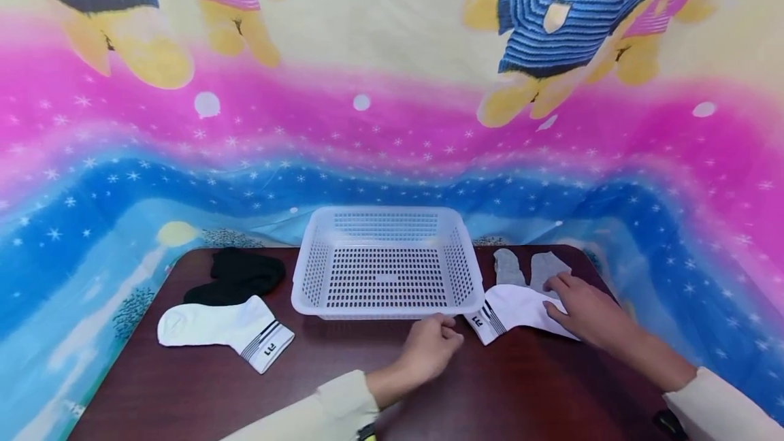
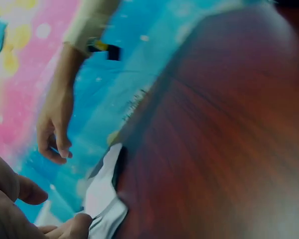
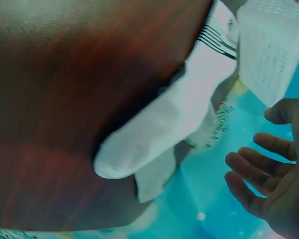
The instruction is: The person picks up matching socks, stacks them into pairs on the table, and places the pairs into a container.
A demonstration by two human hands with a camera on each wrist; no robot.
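My right hand (image 1: 591, 312) hovers over the right white sock (image 1: 520, 306), its fingers spread and holding nothing. In the right wrist view the right hand (image 3: 274, 169) has thumb and fingers apart, beside the white sock (image 3: 154, 124). A pair of grey socks (image 1: 547, 268) lies just behind, partly covered by the white sock. My left hand (image 1: 427, 348) is in front of the white plastic basket (image 1: 386, 313), near its front right corner, with fingers loosely bent. The left wrist view shows a gap between that hand's thumb and fingers (image 2: 77, 226), with nothing held there.
On the left of the dark wooden table (image 1: 343, 386) lie another white sock (image 1: 214, 332) with black stripes and a black sock bundle (image 1: 239, 276). The basket stands at the back middle. A patterned cloth (image 1: 392, 121) hangs behind the table.
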